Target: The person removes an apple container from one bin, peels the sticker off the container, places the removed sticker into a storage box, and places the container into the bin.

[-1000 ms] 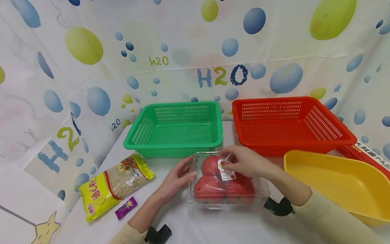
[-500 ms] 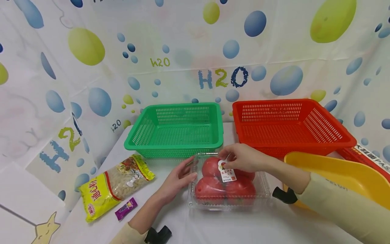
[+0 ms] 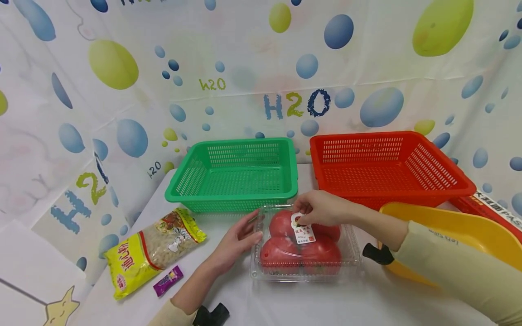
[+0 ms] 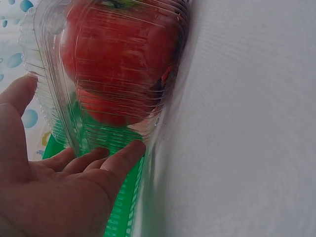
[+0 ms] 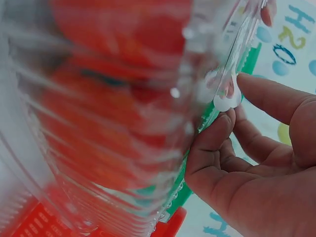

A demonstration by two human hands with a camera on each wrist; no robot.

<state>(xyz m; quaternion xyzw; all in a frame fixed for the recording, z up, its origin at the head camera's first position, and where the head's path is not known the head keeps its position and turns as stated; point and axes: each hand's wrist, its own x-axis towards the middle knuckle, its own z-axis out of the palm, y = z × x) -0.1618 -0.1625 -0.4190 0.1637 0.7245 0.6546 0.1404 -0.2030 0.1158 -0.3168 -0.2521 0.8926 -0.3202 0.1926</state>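
Observation:
A clear plastic clamshell box [image 3: 346,253] filled with several red tomatoes [image 3: 281,251] lies on the white table in front of me. On its lid is a white paper sticker [image 3: 303,233] with red print. My right hand [image 3: 322,208] reaches over the box and pinches the sticker's rounded upper end, which stands up from the lid between thumb and finger in the right wrist view. At the box's left side, my left hand [image 3: 234,242] rests with loosely extended fingers; the left wrist view shows its fingertips [image 4: 133,148] against the ribbed wall.
Behind the box stand a green basket [image 3: 240,206] and a red basket [image 3: 383,199]. A yellow tub [image 3: 428,217] sits at right beside a red package [image 3: 489,213]. To the left lie a yellow food bag [image 3: 134,267] and a small purple packet [image 3: 168,280].
My right forearm and wrist have risen slightly while the fingers stay at the sticker's upper end. The left hand and the box keep their places.

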